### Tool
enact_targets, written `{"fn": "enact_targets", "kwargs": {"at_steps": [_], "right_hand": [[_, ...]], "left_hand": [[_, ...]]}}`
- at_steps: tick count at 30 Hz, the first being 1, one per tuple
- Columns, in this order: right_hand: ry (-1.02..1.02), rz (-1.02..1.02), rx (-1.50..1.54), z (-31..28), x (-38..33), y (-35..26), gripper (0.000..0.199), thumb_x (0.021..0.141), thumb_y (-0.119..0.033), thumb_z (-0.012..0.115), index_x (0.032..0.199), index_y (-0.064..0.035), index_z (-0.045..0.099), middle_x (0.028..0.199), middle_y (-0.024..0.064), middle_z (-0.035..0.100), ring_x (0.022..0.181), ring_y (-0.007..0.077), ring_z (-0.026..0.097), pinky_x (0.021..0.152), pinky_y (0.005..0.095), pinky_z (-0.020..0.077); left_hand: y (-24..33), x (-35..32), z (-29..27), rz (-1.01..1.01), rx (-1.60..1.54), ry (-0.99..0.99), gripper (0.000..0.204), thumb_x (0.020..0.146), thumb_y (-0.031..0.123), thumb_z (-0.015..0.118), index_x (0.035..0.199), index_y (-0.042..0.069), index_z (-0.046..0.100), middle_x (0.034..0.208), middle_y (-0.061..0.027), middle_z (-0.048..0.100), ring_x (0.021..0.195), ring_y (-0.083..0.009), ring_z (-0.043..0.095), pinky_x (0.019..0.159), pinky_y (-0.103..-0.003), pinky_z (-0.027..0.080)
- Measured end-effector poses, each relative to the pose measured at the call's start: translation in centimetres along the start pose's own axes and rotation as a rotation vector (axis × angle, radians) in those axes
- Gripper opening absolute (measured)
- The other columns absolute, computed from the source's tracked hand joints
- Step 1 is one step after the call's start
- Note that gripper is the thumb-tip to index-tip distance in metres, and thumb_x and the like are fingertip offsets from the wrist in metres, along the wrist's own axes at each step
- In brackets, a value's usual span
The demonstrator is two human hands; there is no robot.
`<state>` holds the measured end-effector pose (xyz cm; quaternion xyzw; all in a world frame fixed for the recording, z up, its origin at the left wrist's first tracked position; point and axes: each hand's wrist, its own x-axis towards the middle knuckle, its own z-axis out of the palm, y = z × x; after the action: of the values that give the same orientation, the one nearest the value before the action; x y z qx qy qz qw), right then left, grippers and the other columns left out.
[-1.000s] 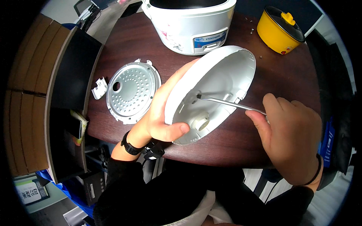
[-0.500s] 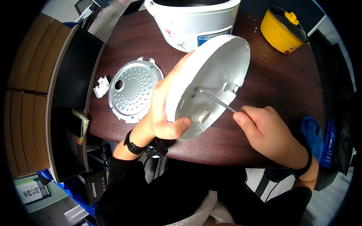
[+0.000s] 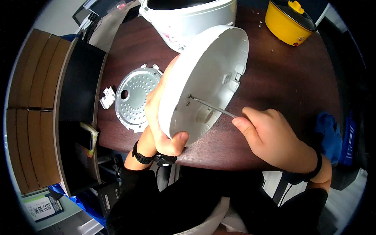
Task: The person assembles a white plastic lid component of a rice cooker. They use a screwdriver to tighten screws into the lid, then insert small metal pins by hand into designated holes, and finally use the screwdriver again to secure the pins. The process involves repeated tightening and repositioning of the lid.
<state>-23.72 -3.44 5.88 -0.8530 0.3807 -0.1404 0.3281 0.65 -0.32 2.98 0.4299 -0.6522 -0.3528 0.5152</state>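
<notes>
My left hand grips the white rice cooker lid shell by its rim, with the thumb hooked over the near edge. The shell is tilted so its hollow inside faces right. In my right hand is a screwdriver, its fingers closed round the handle, which they hide. The thin metal shaft reaches into the shell, and its tip meets a small screw hole in the inner wall. Left of the shell, a round perforated metal inner lid plate lies on the table, partly behind my left hand.
A white rice cooker body stands at the back, and a yellow electric pot at the back right. Small screws lie near the pot. A white plastic piece sits beside the plate. Blue cloth hangs at the right.
The shell has shifted left in view along with both hands and tilted a little more. The screwdriver tip stays at the inner wall. The background has shifted slightly too.
</notes>
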Motion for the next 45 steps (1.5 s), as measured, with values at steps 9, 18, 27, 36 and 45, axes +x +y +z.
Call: {"fn": "enact_targets", "kwargs": {"at_steps": [9,18,27,36,45], "right_hand": [[-0.248,0.181,0.65,1.3,0.5,0.6,0.04,0.102,-0.026,0.049,0.075,0.0027,0.058,0.057,0.0163,0.054,0.05,0.0185,0.052,0.051,0.0364,0.0419],[-0.518,0.386,0.948,1.3,0.3,0.4,0.05,0.106,-0.036,0.032,0.068,-0.0075,0.047,0.05,-0.0003,0.045,0.041,0.0065,0.039,0.04,0.0213,0.0328],[0.053,0.002,0.064,-0.5,0.6,1.6,0.038,0.094,-0.032,0.06,0.072,-0.0017,0.057,0.056,0.0193,0.057,0.047,0.0346,0.058,0.045,0.0407,0.0451],[0.388,-0.243,-0.703,-2.6,0.8,0.1,0.036,0.084,-0.036,0.071,0.07,-0.0089,0.052,0.056,0.0063,0.051,0.047,0.0216,0.053,0.046,0.0327,0.0416],[0.04,-0.089,-0.343,-2.7,1.3,0.1,0.039,0.095,-0.033,0.06,0.069,-0.0037,0.056,0.051,0.0095,0.048,0.046,0.0192,0.051,0.048,0.0301,0.0397]], "left_hand": [[-0.2,0.1,0.1,0.031,0.05,0.012,0.101,0.062,0.042,0.063,0.141,-0.012,0.033,0.137,-0.0276,0.047,0.126,-0.0354,0.05,0.105,-0.041,0.038],[0.1,0.4,0.2,0.045,0.085,0.0,0.1,0.062,0.04,0.062,0.14,-0.014,0.033,0.137,-0.0291,0.047,0.126,-0.0369,0.051,0.105,-0.042,0.038],[0.1,0.4,0.3,0.054,0.1,-0.005,0.099,0.061,0.038,0.061,0.14,-0.015,0.034,0.138,-0.0303,0.047,0.126,-0.038,0.051,0.105,-0.042,0.038],[0.2,0.5,0.2,0.026,0.077,0.007,0.1,0.058,0.036,0.06,0.14,-0.014,0.035,0.138,-0.0295,0.047,0.126,-0.0376,0.05,0.106,-0.041,0.037],[0.4,0.5,0.3,0.002,0.084,0.043,0.101,0.052,0.031,0.058,0.14,-0.013,0.035,0.136,-0.0292,0.049,0.125,-0.0367,0.051,0.105,-0.041,0.038]]}}
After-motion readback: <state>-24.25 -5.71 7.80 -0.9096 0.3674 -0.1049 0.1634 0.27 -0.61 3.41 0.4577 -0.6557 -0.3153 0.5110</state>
